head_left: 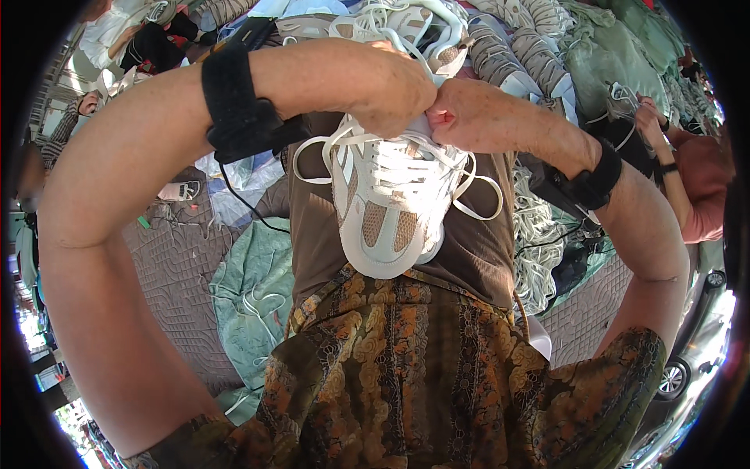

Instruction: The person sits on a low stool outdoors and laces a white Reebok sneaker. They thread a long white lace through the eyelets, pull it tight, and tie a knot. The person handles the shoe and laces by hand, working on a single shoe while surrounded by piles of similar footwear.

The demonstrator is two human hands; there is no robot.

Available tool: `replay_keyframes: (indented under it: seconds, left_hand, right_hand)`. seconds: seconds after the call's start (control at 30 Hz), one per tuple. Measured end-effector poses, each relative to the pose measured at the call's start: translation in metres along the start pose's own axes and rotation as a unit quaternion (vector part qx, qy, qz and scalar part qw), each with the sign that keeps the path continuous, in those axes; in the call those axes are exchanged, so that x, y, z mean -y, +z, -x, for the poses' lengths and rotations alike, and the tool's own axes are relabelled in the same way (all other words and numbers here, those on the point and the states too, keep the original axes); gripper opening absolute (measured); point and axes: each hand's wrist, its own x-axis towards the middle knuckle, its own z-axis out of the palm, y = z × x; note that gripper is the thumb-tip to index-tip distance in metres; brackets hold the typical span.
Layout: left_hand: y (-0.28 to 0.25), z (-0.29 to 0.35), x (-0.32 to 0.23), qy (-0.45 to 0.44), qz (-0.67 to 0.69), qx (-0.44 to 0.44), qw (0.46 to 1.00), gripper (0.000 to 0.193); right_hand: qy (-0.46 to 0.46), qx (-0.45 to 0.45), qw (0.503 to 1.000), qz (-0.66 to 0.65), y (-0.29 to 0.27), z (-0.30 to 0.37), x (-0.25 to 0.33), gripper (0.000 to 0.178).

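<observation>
A white and beige sneaker (383,227) rests on my lap, its toe pointing toward me. White laces (394,168) cross its front, and a loose loop hangs out on each side. My left hand (391,90) bends over the top of the shoe at the tongue, closed, with its fingertips mostly hidden. Curled in beside it, touching, my right hand (461,113) is closed at the same spot. Whatever the fingers pinch there is covered by the hands. Straight beyond them lies another pale sneaker (406,23) with laces.
Several laced shoes (516,55) are heaped at the far side. A pile of white laces (539,266) lies right of my lap; a green sack (254,289) lies left on the paving. At right a person in a pink top (703,187) handles laces; a car (680,367) stands behind.
</observation>
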Motion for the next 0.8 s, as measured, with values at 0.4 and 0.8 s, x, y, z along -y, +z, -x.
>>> replay_keyframes:
  seconds: [0.4,0.8]
  left_hand:
    - [0.052,0.003,-0.019,0.198,-0.01,-0.385,0.901,0.012]
    - [0.009,0.045,-0.146,0.404,0.107,-0.53,0.738,0.01]
  right_hand:
    - [-0.011,-0.155,0.955,-0.253,-0.002,-0.009,-0.004,0.019]
    - [-0.225,-0.175,0.841,-0.461,-0.06,-0.08,0.132,0.022]
